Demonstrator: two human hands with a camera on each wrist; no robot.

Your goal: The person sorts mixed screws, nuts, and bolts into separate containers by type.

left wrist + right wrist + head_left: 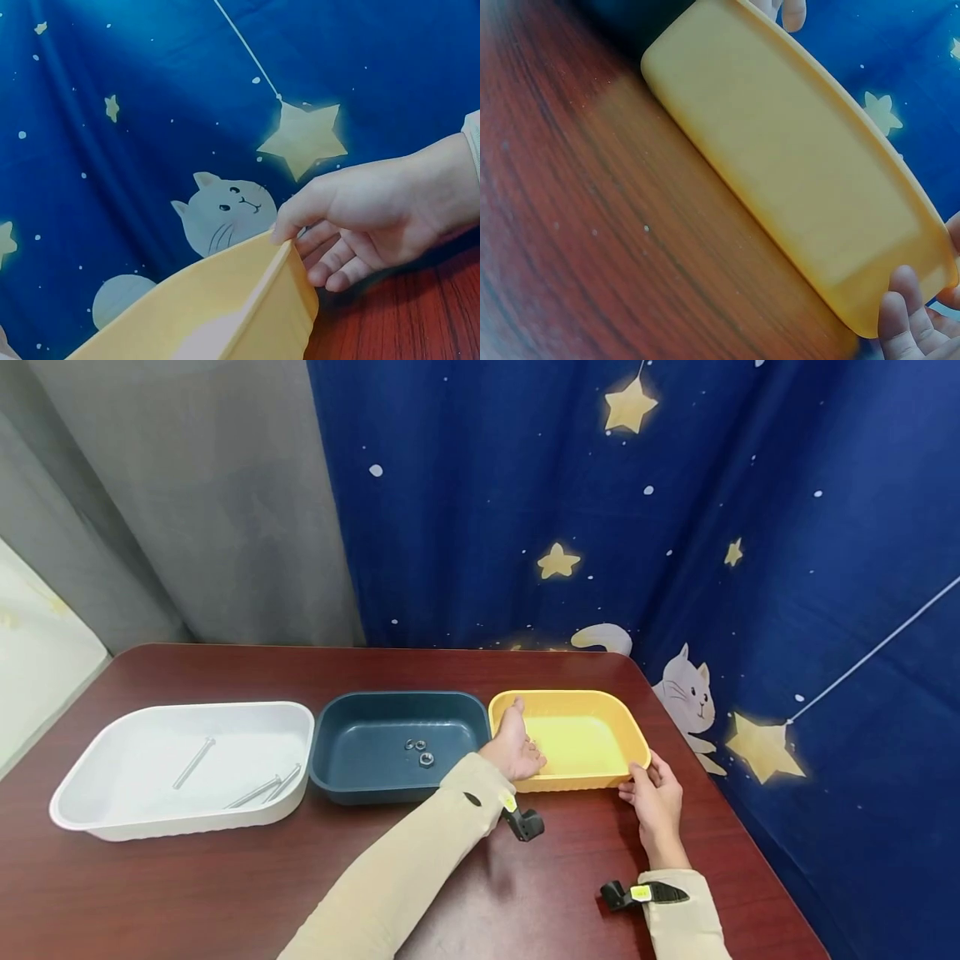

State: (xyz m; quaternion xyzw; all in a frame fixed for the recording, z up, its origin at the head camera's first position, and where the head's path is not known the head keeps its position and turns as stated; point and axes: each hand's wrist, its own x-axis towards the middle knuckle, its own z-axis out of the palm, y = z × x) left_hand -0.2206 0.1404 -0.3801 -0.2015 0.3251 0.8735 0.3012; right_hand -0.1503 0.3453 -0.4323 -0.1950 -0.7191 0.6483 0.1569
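Observation:
My right hand (656, 797) holds the near right corner of the yellow tray (626, 727), thumb on the rim and fingers under it outside. The left wrist view shows this right hand (375, 214) at the corner. My left hand (517, 747) is over the tray's left end, thumb raised and fingers loosely bent toward the inside. A tiny spot by its fingertips is too small to identify. In the right wrist view, left fingertips (793, 13) show past the tray's far rim.
Left of the yellow tray stands a dark blue tray (360, 756) with several metal nuts (426, 760). Farther left, a white tray (142, 752) holds bolts (193, 764). All stand on a reddish-brown table (570, 877), with curtains (465, 527) behind.

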